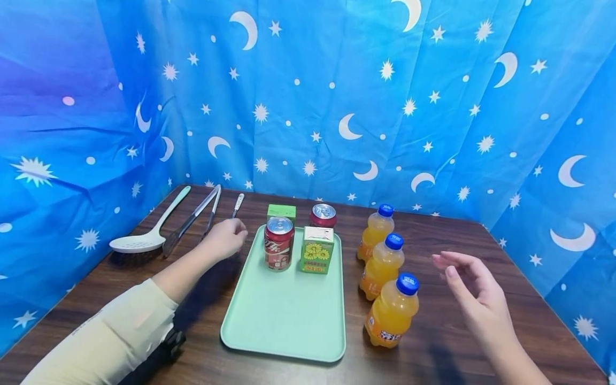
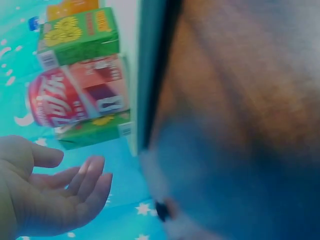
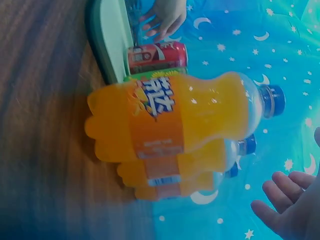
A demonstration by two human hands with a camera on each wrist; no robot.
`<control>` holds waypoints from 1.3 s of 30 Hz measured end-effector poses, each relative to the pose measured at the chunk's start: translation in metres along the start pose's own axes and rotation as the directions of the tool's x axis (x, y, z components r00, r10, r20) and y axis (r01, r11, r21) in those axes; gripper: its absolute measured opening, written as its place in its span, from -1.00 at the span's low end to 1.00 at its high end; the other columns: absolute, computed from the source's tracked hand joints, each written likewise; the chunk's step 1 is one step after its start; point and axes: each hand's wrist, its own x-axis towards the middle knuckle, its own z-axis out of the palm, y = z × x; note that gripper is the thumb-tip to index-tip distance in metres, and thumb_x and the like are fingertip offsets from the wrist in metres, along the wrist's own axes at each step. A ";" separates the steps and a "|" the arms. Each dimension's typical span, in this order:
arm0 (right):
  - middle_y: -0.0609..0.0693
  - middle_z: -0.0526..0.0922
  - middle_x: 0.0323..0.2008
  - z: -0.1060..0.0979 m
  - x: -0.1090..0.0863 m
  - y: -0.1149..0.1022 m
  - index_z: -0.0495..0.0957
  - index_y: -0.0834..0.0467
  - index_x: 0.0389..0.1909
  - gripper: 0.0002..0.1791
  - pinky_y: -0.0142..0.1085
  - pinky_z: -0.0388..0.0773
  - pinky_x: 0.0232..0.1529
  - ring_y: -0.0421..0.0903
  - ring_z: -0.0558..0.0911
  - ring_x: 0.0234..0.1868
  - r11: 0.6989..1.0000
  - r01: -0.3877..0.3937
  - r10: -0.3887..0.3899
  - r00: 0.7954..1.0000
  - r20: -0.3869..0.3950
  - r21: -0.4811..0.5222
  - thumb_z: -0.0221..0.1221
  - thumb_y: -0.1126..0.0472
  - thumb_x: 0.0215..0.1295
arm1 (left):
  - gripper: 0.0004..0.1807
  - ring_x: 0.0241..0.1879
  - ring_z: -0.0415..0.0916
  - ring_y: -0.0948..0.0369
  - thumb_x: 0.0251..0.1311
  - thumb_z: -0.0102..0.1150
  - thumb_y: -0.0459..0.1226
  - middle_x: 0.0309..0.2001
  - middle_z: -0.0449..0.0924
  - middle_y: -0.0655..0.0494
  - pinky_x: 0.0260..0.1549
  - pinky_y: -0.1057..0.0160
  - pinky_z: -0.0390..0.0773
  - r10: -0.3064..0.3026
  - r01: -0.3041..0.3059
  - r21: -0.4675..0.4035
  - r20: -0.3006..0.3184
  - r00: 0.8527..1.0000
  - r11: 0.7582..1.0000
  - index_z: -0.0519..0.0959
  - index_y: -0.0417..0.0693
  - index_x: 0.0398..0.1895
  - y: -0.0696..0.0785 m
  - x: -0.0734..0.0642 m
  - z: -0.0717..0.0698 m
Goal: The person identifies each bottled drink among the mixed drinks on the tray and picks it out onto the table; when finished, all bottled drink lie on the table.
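Note:
My left hand (image 1: 224, 240), fingers loosely bent, is just left of the mint-green tray (image 1: 289, 326) and holds nothing. Closest to it on the tray stands a red soda can (image 1: 278, 248). To that can's right is a green drink carton (image 1: 317, 254) with yellow flowers. Behind these two, partly hidden, are another green carton (image 1: 281, 210) and another red can (image 1: 323, 215). At the right, my right hand (image 1: 478, 291) hovers empty with fingers apart from the thumb. Nearest to it are three orange soda bottles with blue caps, in a row: front (image 1: 392, 315), middle (image 1: 382, 267) and rear (image 1: 376, 232).
Left of the tray lie a pale green slotted turner (image 1: 139, 242), metal tongs (image 1: 194, 216) and a utensil with a light handle (image 1: 238, 204), partly behind the left hand. A blue curtain (image 1: 308, 107) with moons and stars encloses the dark wooden table (image 1: 433, 235).

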 end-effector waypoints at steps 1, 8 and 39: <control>0.00 0.58 -0.04 -0.001 0.002 0.000 0.33 0.41 0.10 -0.70 -0.54 0.45 -0.08 -0.23 0.56 -0.04 1.000 0.007 -0.007 1.000 -0.012 -0.019 -0.06 0.44 0.37 | -0.68 -0.25 0.53 -0.04 0.33 -0.09 -0.27 -0.25 0.56 -0.19 -0.31 0.02 0.52 0.022 -0.021 0.028 -0.039 0.999 0.999 0.43 -0.37 -0.02 0.004 -0.001 -0.004; 0.04 0.54 0.02 -0.006 0.013 -0.004 0.30 0.33 0.18 -0.62 -0.59 0.40 -0.04 -0.24 0.51 0.03 0.995 0.055 -0.058 0.998 -0.033 -0.087 -0.06 0.46 0.36 | -0.48 -0.05 0.45 -0.14 0.34 -0.03 -0.16 -0.05 0.48 -0.30 -0.09 -0.13 0.43 0.134 -0.111 0.126 -0.190 0.973 0.986 0.28 -0.37 0.20 0.032 -0.014 -0.031; 0.16 -0.21 0.45 -0.024 0.064 0.031 -0.16 -0.24 0.46 0.20 0.56 -0.17 -0.03 0.23 -0.32 0.41 0.620 0.369 0.041 0.866 0.498 -0.692 0.22 -0.46 -0.20 | 0.13 0.41 -0.51 -0.07 -0.28 -0.35 0.64 0.48 -0.41 0.06 0.11 -0.46 -0.32 0.503 -0.521 0.578 0.209 0.838 0.628 -0.18 0.48 0.45 0.074 -0.051 -0.028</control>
